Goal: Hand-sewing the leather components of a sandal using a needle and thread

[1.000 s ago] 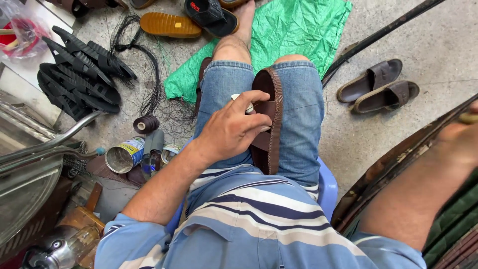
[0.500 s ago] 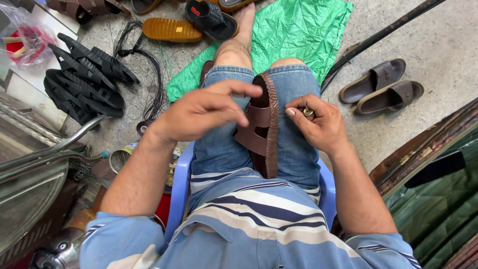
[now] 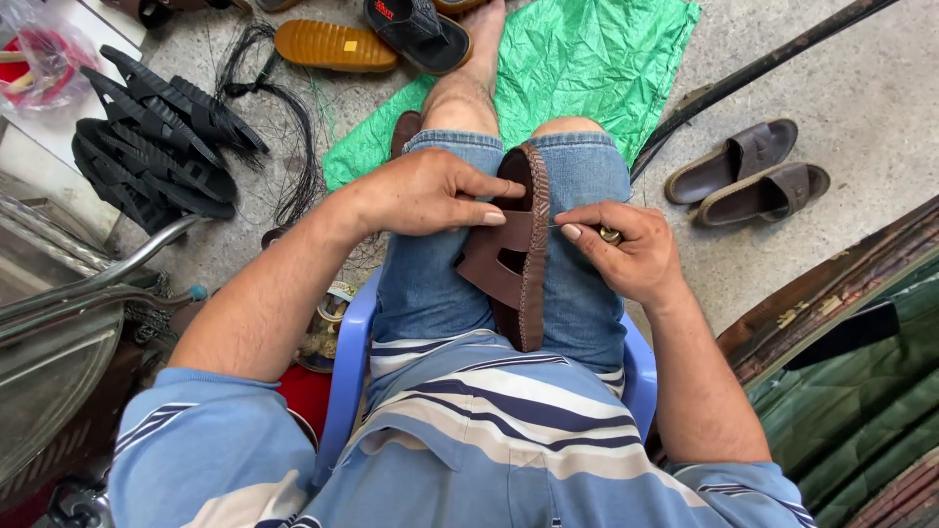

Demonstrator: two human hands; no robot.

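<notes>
A brown leather sandal stands on its edge between my knees, sole side to the right. My left hand grips its straps from the left, fingers pressed on the upper. My right hand is at the sole's stitched rim, pinching a small metal tool whose thin tip points at the sole. I sit on a blue plastic chair in denim shorts and a striped shirt.
A green plastic sheet lies under my foot. A pair of brown sandals sits at right, a yellow sole and dark sandal at top. A stack of black soles and tins lie left.
My right hand came in from the right edge and reached the sandal's sole with the tool. My left hand shifted its grip on the straps.
</notes>
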